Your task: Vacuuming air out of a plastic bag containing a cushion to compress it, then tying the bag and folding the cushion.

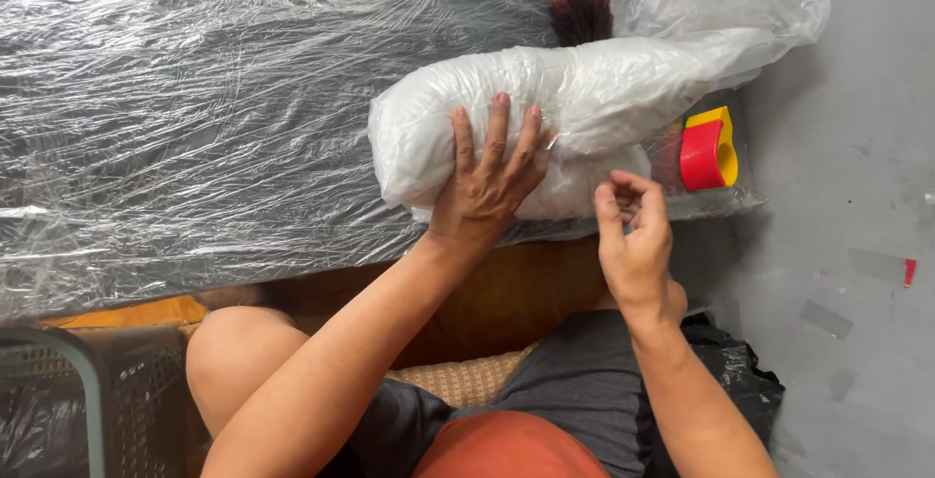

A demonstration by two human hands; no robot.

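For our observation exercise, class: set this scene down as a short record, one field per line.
Left hand: flat, fingers spread, pressing on white plastic-wrapped bundle
Right hand: beside the bundle, fingers pinched; what they hold cannot be told
Beside bundle: red and yellow tape dispenser
Surface: clear plastic sheet
Behind bundle: dark brush-like tuft

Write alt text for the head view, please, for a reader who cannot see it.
A left hand presses flat on a white plastic-wrapped bundle lying on clear sheeting. The right hand pinches its fingers beside the bundle, near a red and yellow tape dispenser.
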